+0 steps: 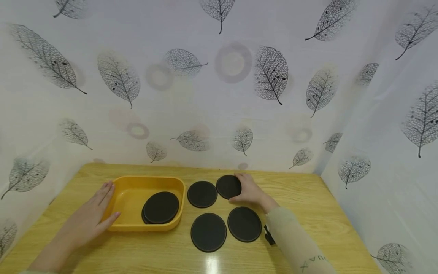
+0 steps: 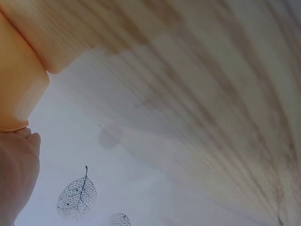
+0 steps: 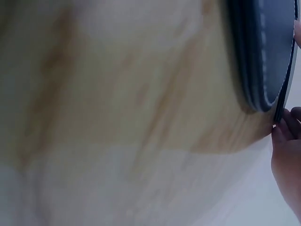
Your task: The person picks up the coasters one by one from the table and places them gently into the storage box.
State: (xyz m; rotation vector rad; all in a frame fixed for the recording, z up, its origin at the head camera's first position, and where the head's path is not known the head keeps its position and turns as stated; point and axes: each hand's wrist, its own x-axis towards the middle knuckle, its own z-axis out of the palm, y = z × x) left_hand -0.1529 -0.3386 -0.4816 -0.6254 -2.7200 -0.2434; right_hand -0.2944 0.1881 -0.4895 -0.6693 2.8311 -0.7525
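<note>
Round black coasters with stitched edges lie on the wooden table. My right hand (image 1: 251, 192) grips the far right coaster (image 1: 228, 187) by its right side, fingers at the far edge and thumb at the near edge. In the right wrist view, the fingertips of the right hand (image 3: 288, 160) meet a coaster's edge, behind a nearer coaster (image 3: 276, 52). At the left, a yellow tray (image 1: 131, 227) holds a small stack of coasters (image 1: 161, 207). Against the tray's left side rests my left hand (image 1: 85, 219), its fingers straight along the rim and its thumb over the front left corner.
Three more coasters lie between tray and right arm: one far left (image 1: 202, 194), one near left (image 1: 208, 232), one near right (image 1: 244, 224). A small black object (image 1: 269, 236) shows beside the right sleeve. A leaf-patterned curtain (image 1: 212, 95) hangs behind the table (image 1: 308, 213).
</note>
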